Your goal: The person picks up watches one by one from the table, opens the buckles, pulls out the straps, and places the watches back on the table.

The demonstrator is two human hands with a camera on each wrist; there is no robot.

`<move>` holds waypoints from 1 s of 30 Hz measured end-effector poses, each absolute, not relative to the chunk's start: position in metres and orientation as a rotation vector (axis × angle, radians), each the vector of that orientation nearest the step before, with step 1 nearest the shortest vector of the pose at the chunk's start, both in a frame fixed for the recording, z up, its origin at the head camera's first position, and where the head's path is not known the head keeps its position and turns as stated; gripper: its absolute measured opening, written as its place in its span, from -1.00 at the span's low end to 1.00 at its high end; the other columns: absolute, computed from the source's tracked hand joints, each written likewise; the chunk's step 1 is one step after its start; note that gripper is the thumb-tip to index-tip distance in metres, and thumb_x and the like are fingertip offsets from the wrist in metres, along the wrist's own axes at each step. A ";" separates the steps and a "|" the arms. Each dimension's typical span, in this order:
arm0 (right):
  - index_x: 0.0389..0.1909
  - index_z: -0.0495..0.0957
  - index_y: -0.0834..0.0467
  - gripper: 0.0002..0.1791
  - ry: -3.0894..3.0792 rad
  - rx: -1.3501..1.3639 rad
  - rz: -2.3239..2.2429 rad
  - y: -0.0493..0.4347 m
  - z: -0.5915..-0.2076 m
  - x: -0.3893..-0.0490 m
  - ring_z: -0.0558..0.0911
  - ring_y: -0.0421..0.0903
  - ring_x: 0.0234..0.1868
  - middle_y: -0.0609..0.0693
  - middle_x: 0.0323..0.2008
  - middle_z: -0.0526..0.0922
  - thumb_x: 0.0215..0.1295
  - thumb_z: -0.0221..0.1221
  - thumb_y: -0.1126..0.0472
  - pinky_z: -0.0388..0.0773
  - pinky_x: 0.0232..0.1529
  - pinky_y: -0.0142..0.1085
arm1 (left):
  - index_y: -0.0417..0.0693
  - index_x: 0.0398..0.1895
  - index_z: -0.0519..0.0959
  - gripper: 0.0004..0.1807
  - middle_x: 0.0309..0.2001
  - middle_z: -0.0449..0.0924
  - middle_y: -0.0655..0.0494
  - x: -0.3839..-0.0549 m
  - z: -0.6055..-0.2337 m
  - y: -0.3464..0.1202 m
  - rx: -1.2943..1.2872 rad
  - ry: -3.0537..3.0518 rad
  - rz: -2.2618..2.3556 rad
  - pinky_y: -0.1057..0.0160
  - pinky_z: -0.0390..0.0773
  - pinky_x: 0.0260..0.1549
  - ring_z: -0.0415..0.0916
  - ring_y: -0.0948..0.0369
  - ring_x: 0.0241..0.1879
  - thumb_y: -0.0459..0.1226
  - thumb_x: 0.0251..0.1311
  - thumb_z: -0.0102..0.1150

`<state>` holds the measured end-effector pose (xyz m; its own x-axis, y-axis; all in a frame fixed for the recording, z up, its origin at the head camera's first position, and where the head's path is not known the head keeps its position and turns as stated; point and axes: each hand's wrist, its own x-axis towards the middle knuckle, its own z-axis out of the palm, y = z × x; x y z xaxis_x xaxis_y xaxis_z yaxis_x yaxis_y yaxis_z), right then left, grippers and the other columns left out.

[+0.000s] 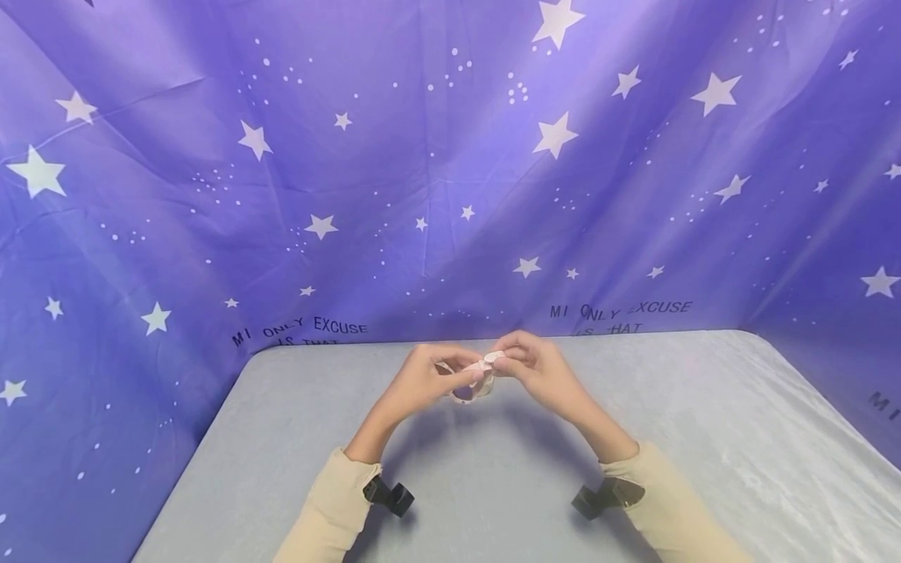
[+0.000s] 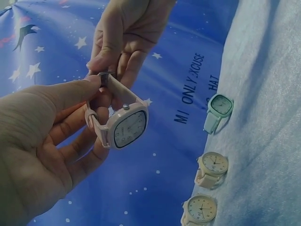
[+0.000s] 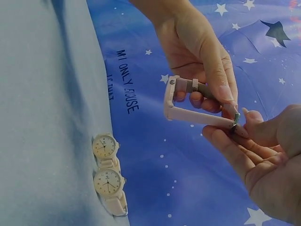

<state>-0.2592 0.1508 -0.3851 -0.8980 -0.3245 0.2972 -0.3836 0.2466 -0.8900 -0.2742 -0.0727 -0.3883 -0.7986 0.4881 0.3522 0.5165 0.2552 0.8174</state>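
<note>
Both hands meet above the far part of the table around a pale pink wristwatch (image 2: 129, 127) with a rounded-square face. Its strap forms a loop, its two ends brought together at a metal buckle (image 3: 236, 117). Thumb and fingers of my left hand (image 1: 425, 375) pinch the strap by the buckle, and the watch face hangs near the curled fingers in the left wrist view. From the other side, my right hand (image 1: 538, 371) pinches the strap's tip at the buckle. The head view shows only bits of the watch between the fingers.
Wrist views show a mint-green square watch (image 2: 220, 106) and two cream round watches, one (image 2: 214, 163) beside the other (image 2: 201, 208), along the table's far edge. A grey cloth covers the table (image 1: 493, 485). Behind it hangs a purple-blue star-print curtain (image 1: 422, 172).
</note>
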 end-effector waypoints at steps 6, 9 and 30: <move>-0.06 0.50 0.41 -0.83 -2.395 0.715 1.871 0.152 -0.383 -0.257 0.78 0.07 -0.03 0.34 -0.10 0.74 0.40 0.17 0.43 0.72 0.08 -0.22 | -0.03 -0.08 0.77 -0.81 -0.27 0.80 0.06 -0.273 -0.386 -0.074 -0.985 -2.453 -1.677 0.19 0.76 -0.42 0.70 0.22 -0.39 -0.26 0.25 0.40; -0.05 0.48 0.40 -0.83 -2.382 0.711 1.934 0.152 -0.381 -0.257 0.79 -0.04 -0.04 0.35 -0.09 0.74 0.42 0.14 0.43 0.71 0.09 -0.22 | -0.03 -0.08 0.76 -0.80 -0.26 0.79 0.04 -0.273 -0.385 -0.075 -0.976 -2.450 -1.690 0.12 0.76 -0.45 0.71 0.16 -0.39 -0.26 0.24 0.40; 0.09 0.32 0.40 -0.76 -2.332 0.576 2.043 0.147 -0.377 -0.253 0.71 0.27 0.09 0.45 0.02 0.67 0.56 -0.01 0.33 0.63 0.22 -0.12 | -0.10 0.00 0.69 -0.73 -0.16 0.78 -0.04 -0.273 -0.389 -0.065 -0.916 -2.458 -1.726 0.26 0.74 -0.17 0.70 0.21 -0.25 -0.32 0.23 0.39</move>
